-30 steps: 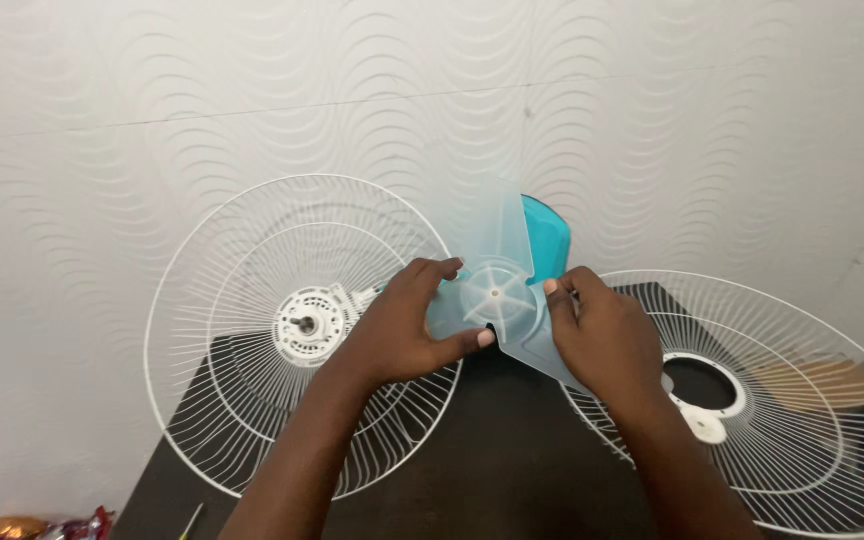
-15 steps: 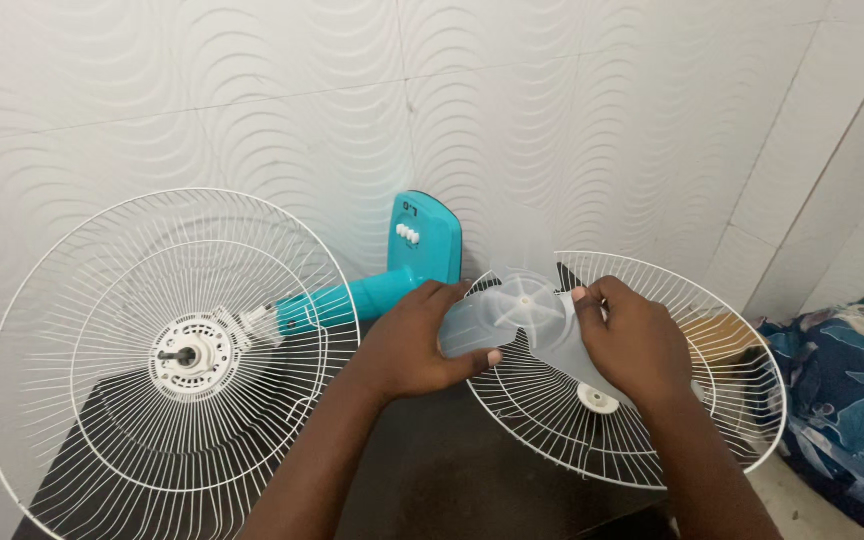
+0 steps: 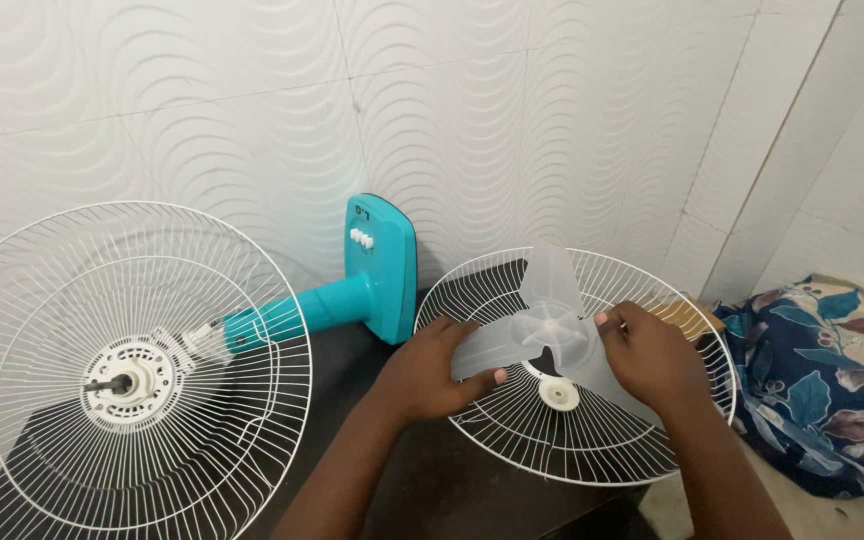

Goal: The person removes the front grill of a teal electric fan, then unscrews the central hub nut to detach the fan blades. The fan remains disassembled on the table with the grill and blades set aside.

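Observation:
A translucent pale-blue fan blade [image 3: 549, 330] with three vanes is held between both hands over a loose white wire fan guard [image 3: 512, 440]. My left hand [image 3: 430, 375] grips its left vane. My right hand [image 3: 652, 358] grips the right vane. The loose guard lies tilted on the right end of the dark table [image 3: 442, 490], with a white hub ring [image 3: 559, 394] at its middle, just below the blade.
At the left a second white wire guard [image 3: 52, 270] sits on the fan's motor face [image 3: 132, 380], shaft pointing out. A teal neck and base plate [image 3: 377, 270] lean against the white wavy-tiled wall. A dark floral cloth [image 3: 832, 390] lies at the right.
The view has swung right. Both hands carried the blade from beside the mounted guard over to the loose guard and lowered it toward the hub ring.

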